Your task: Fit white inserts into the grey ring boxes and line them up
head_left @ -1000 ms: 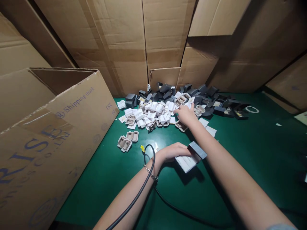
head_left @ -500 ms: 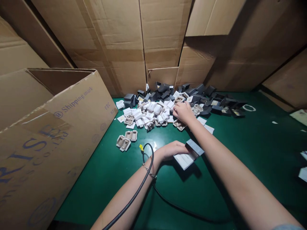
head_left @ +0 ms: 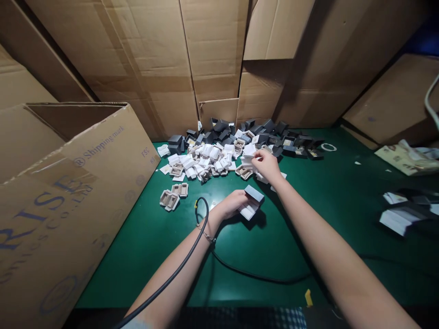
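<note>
My left hand (head_left: 230, 204), with a bracelet at its wrist, holds a small open box (head_left: 254, 194) with a dark grey lid and a white inside. Farther forward, my right hand (head_left: 268, 165) pinches a white card insert (head_left: 249, 150) at the right side of a heap. White card inserts (head_left: 206, 161) make up the front of that heap, and small black boxes (head_left: 222, 125), several of them lying open, make up its back. Two grey-brown moulded inserts (head_left: 169, 199) lie apart on the green table (head_left: 164, 256), left of my left hand.
A large printed carton (head_left: 103, 192) stands open at the left. Tall cardboard (head_left: 216, 50) walls off the back. A black cable (head_left: 192, 256) loops over my left forearm. At the right are open boxes with white insides (head_left: 394, 220), a printed bag (head_left: 406, 157) and a white ring (head_left: 329, 147).
The view has swung to the right, showing more of the table's right side. My right hand, earlier down in the heap, now has a white insert raised in its fingers. My left hand keeps the box.
</note>
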The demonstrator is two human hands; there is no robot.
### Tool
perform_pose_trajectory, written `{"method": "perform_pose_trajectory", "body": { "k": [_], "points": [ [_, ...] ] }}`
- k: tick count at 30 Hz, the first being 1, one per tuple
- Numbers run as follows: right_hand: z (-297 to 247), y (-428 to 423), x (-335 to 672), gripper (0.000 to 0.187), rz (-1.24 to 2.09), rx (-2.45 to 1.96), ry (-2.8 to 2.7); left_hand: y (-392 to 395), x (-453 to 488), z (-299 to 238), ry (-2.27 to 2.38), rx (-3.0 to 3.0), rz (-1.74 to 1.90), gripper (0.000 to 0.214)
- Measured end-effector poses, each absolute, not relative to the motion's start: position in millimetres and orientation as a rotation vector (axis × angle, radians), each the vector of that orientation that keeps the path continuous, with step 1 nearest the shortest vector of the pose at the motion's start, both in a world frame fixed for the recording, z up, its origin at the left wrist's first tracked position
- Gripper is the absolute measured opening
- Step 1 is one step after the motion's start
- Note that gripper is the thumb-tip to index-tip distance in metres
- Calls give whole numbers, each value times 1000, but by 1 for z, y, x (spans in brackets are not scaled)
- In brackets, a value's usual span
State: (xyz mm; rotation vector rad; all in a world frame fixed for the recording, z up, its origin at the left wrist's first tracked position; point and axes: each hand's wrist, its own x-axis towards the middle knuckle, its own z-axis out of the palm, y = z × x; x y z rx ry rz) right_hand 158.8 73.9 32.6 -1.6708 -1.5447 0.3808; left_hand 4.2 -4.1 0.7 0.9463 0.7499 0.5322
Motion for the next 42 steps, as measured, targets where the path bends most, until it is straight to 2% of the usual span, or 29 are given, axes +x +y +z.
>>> {"method": "perform_pose_trajectory", "body": {
  "k": [8,14,18,22,27,34,42],
  "points": [
    [28,52,174,25,25,-1823,-1952,-8,5,5,754,977,602,9],
    [30,31,183,24,-172,-1952,-1938,-6,6,-1,753,943,638,14],
    [32,22,185,11,155,-1955,-1698,-5,7,-3,775,911,693,16],
    [38,9,180,22,617,-1795,-1382,-4,9,-5,808,881,768,12],
    [41,-6,169,21,1087,-1481,-974,-1,13,-6,843,836,877,10],
    [27,-12,162,26,1236,-1346,-746,-2,17,-3,874,735,979,20],
    [18,-12,155,33,1236,-1302,-759,-2,14,4,865,653,996,19]
  ]
}}
